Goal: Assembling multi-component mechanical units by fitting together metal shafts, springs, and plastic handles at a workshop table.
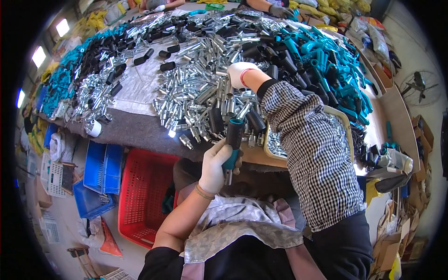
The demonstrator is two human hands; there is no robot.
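My left hand (213, 168), in a white glove, is closed around a teal-and-black tool handle (233, 135). The handle stands roughly upright near the table's front edge, its teal-rimmed end up and a metal piece sticking out below. Farther off, my right hand (240, 74), also gloved, reaches into a heap of shiny metal tubes and fittings (205, 86). Its fingers point down and away, mostly hidden by the back of the hand, so whether they grip a tube does not show. Black sleeves (215, 120) lie among the metal parts between both hands.
Teal handles (322, 53) and black sleeves are piled at the right. A cream tray (346, 123) of small metal parts sits under my right forearm. Below the table's left front are a red basket (135, 196) and blue bins (100, 163). Other people's gloved hands (281, 11) work across the table.
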